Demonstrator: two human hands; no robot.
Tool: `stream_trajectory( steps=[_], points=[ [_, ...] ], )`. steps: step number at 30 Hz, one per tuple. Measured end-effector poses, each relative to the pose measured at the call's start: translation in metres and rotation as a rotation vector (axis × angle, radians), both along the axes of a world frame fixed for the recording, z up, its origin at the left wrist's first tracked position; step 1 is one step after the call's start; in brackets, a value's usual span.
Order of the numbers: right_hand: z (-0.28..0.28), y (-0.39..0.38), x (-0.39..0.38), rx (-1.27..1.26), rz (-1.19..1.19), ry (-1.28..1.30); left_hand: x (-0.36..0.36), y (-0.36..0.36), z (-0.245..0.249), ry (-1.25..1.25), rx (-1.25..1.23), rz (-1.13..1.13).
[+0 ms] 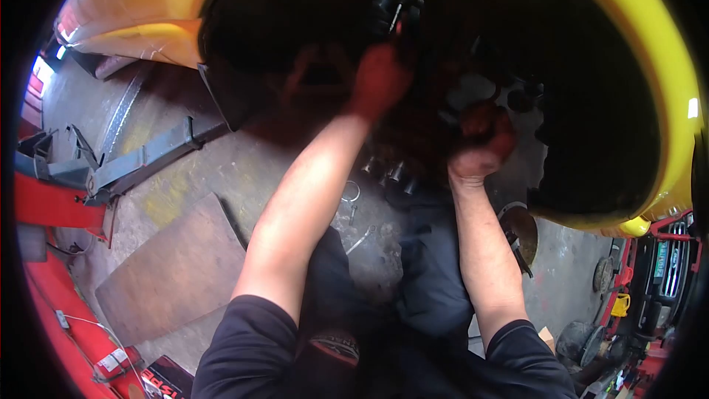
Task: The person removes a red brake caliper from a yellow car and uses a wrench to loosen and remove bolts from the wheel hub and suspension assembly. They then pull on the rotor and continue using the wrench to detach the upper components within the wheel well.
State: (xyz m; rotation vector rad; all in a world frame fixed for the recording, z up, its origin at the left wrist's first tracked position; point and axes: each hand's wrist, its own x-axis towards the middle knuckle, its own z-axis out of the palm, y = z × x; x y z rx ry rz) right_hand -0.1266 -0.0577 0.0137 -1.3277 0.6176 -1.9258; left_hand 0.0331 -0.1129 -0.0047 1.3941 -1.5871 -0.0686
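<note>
My left hand (382, 77) is raised inside the dark wheel well of a yellow vehicle (657, 44). Its fingers are curled round a tool (397, 22) with a red handle and a shiny shaft, just below a dark part. Lower and to the right, my right hand (484, 133) is closed near the shadowed wheel-side parts; whatever it grips is too dark to make out. Several metal sockets (396, 171) stand on the floor between my forearms, beside a ring (351, 191) and a wrench (362, 239).
A grey lift arm (140, 166) reaches in from the left beside a red lift base (59, 210). A brown board (173, 273) lies on the concrete floor. A round metal part (519, 233) is right of my right forearm. Another vehicle (668, 266) stands far right.
</note>
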Motion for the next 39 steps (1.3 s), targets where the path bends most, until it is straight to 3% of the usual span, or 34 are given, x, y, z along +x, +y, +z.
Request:
stream_trajectory(
  steps=[2,4,7,10,13,16,17,18,20,22,23,26,29,32,34,37,39],
  points=[
    [-0.003,0.008,-0.001,-0.019,-0.040,0.097,-0.006,-0.017,0.004,-0.117,-0.149,0.071],
    [-0.005,0.009,0.000,0.000,-0.038,0.111,-0.010,-0.026,0.010,-0.043,-0.070,0.071],
    [-0.019,-0.015,-0.019,-0.034,0.075,-0.042,-0.016,-0.024,0.014,-0.048,-0.137,0.041],
    [0.023,-0.034,-0.011,0.297,0.327,-0.622,-0.018,-0.001,0.011,0.011,-0.158,-0.020],
    [0.005,-0.117,-0.022,0.037,-0.114,-0.169,-0.014,0.028,-0.014,0.048,-0.226,-0.050],
    [-0.026,-0.206,-0.080,-0.018,0.054,-0.003,-0.013,0.058,-0.023,0.159,-0.178,-0.055],
    [-0.018,-0.190,-0.068,0.092,0.061,-0.167,-0.013,0.064,-0.023,0.220,-0.133,-0.060],
    [0.000,-0.157,-0.045,0.200,0.069,-0.327,-0.011,0.060,-0.025,0.097,-0.167,0.020],
    [0.012,-0.095,-0.036,0.157,0.411,-0.389,-0.003,0.040,-0.028,-0.153,-0.231,0.176],
    [0.009,-0.032,-0.022,0.043,0.398,-0.164,-0.003,0.035,-0.004,0.058,-0.034,0.051],
    [0.006,-0.006,-0.002,0.083,0.058,-0.044,-0.005,0.031,0.007,0.164,0.066,-0.011],
    [-0.018,0.018,0.006,-0.014,-0.052,0.151,-0.012,0.006,0.016,0.126,0.026,-0.047],
    [-0.009,0.004,-0.009,-0.032,0.102,0.085,-0.016,-0.019,0.011,-0.023,0.031,-0.031],
    [-0.010,-0.049,-0.048,0.136,0.735,-0.452,-0.021,-0.002,0.017,-0.027,-0.063,-0.020],
    [0.021,-0.056,-0.028,0.229,0.238,-0.365,-0.020,0.015,0.004,0.034,-0.199,-0.010],
    [0.057,-0.094,-0.016,0.360,-0.027,-0.336,-0.020,0.048,-0.018,0.175,-0.277,-0.054],
    [0.055,-0.108,-0.024,0.424,0.051,-0.282,-0.016,0.055,-0.025,0.193,-0.254,-0.044]
  ],
)
